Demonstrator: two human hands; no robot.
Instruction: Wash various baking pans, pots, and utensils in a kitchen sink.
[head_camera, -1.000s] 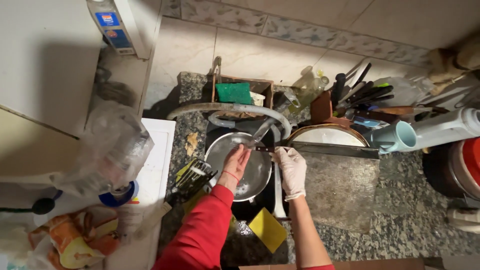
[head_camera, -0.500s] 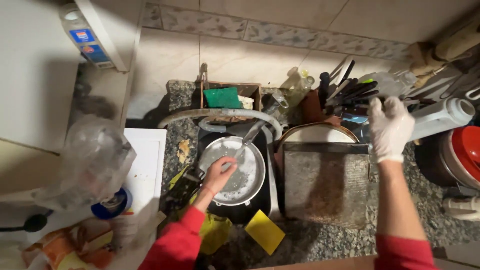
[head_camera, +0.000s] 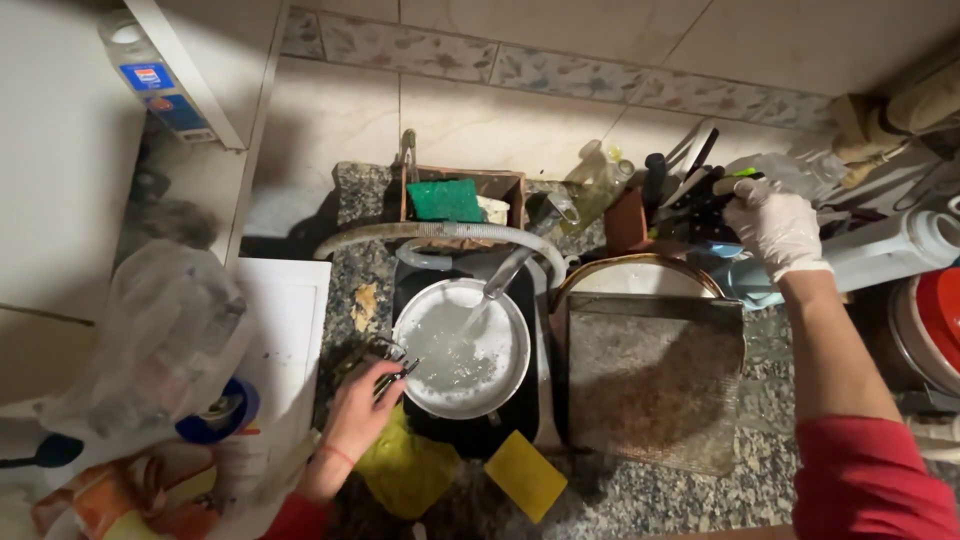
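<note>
your right hand (head_camera: 775, 225), in a white glove, has swung from the sink over to the utensil holder (head_camera: 690, 200) since a second ago; fingers curled around a handle there, grip looks closed but which utensil i cannot tell. your left hand (head_camera: 360, 405), bare, dropped back to the sink's near left edge, fingers loosely bent on a dark wire-like tool (head_camera: 385, 365). so the work over the round metal bowl (head_camera: 462, 348) has paused; it sits in the sink under the running tap stream, shiny, filling with water. outward: green scouring sponge (head_camera: 445, 200) in a wooden box, yellow sponge (head_camera: 525, 472) on speckled granite, flat worn metal tray (head_camera: 650, 380) to the right, crinkled clear plastic bag (head_camera: 150, 340) at left.
</note>
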